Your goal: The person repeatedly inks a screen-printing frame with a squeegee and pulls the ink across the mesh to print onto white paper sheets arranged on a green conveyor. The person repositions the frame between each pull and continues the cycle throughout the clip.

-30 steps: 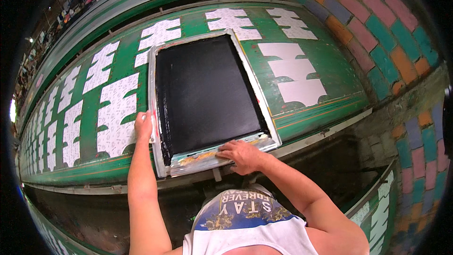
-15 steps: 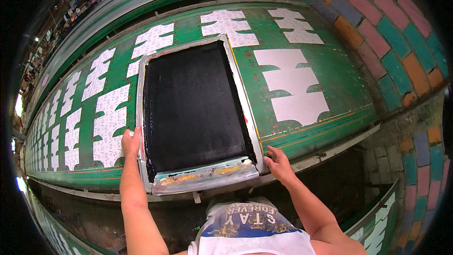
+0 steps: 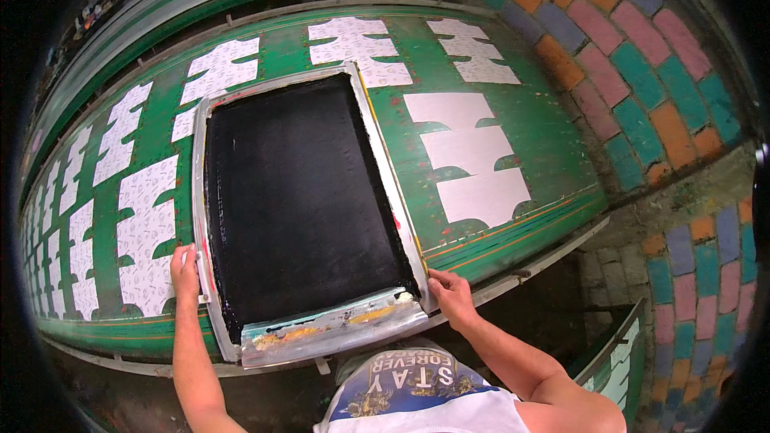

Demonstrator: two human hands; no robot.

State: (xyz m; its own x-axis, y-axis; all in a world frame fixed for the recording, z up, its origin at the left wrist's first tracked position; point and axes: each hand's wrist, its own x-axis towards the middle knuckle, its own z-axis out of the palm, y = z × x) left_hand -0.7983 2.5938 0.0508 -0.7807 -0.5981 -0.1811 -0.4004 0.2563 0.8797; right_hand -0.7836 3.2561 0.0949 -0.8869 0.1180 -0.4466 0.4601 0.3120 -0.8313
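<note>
A screen-printing frame (image 3: 375, 143) lies across the long green table in front of me, its metal border around a mesh coated with black ink (image 3: 301, 200). Its near end is a grey bar (image 3: 337, 329) smeared with teal and yellow paint. My left hand (image 3: 184, 273) is closed on the left side of the frame, near its front. At the near right corner, my right hand (image 3: 453, 297) has its fingers bent against the frame's edge. White cut fabric pieces lie flat to either side: plain ones (image 3: 465, 152) on the right, patterned ones (image 3: 148, 240) on the left.
The green table (image 3: 553, 144) curves away to the left with several rows of patterned pieces. Beyond it stands another long table (image 3: 241, 0). Coloured brick paving (image 3: 642, 72) is at the right, and a further table (image 3: 622, 361) with white pieces stands at lower right.
The whole view has shifted, so the table and frame sit further left and lower. My right hand has come in from beside the corner onto the frame's edge. My left hand remains on the frame.
</note>
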